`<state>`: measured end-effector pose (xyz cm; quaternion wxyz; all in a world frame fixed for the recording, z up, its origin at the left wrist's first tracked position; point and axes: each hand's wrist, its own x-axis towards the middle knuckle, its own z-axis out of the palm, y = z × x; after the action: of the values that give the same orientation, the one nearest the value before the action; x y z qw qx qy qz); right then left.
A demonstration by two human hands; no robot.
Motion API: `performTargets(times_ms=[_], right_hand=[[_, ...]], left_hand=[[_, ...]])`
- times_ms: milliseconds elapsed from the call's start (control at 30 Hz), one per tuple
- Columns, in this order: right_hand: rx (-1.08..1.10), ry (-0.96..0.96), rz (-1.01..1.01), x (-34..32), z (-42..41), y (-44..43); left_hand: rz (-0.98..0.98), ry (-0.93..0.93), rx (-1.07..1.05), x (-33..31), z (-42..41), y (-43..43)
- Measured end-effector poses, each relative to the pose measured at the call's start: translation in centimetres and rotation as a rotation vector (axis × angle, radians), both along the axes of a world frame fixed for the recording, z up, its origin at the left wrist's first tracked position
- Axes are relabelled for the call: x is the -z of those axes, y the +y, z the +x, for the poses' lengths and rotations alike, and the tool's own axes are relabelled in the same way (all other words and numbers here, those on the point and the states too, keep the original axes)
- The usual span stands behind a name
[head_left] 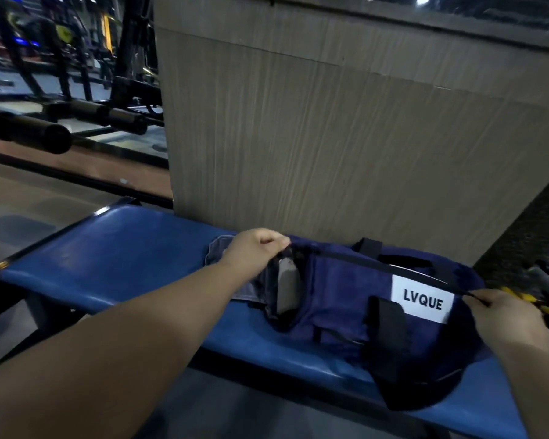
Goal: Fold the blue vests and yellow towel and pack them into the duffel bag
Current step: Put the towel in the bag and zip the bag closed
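Your left hand (254,250) pinches one end of the navy fabric duffel bag (336,289), your right hand (509,316) the other. It lies on a blue padded bench (108,248), lower centre.

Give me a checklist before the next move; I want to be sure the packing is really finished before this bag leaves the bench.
1. Left hand grips the left end of the duffel bag: ok.
2. Right hand pinches the zipper pull at the bag's right end: ok.
3. Zipper closed: looks shut between the two hands: ok.
4. Vests and towel inside: the bag's fabric hides its contents: cannot tell.
5. Nothing left outside: a pale blue cloth lies on the bench beside and under the bag's left end: not ok.
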<state>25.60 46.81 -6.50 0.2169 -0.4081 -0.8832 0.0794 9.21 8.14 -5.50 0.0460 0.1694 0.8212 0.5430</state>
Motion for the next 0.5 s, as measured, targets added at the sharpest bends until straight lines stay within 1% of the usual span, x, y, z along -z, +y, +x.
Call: performTargets(times_ms=[67,167,200,267,367,500], right_hand=[[0.007,-0.047,0.011,1.0,0.0,1.0],[-0.003,-0.073,0.001,2.7,-0.3,2.4],[-0.012,-0.095,-0.008,3.1,-0.4,2.5],[-0.034,-0.120,-0.034,3.8,-0.7,2.8],[-0.071,-0.115,-0.083,4.6,-1.3,3.2],[-0.099,-0.172,-0.130,4.7,-1.7,3.2]], left_hand=[[-0.105,-0.056,-0.090,1.4,-1.2,-1.6],[-0.480,-0.146,-0.307,3.8,-2.6,-4.1],[-0.548,-0.186,-0.368,4.7,-3.0,-4.9],[-0.561,-0.257,-0.443,6.6,-3.4,-6.3],[-0.558,-0.346,-0.443,9.2,-4.2,-7.1],[-0.640,-0.340,-0.423,11.0,-5.0,-7.3]])
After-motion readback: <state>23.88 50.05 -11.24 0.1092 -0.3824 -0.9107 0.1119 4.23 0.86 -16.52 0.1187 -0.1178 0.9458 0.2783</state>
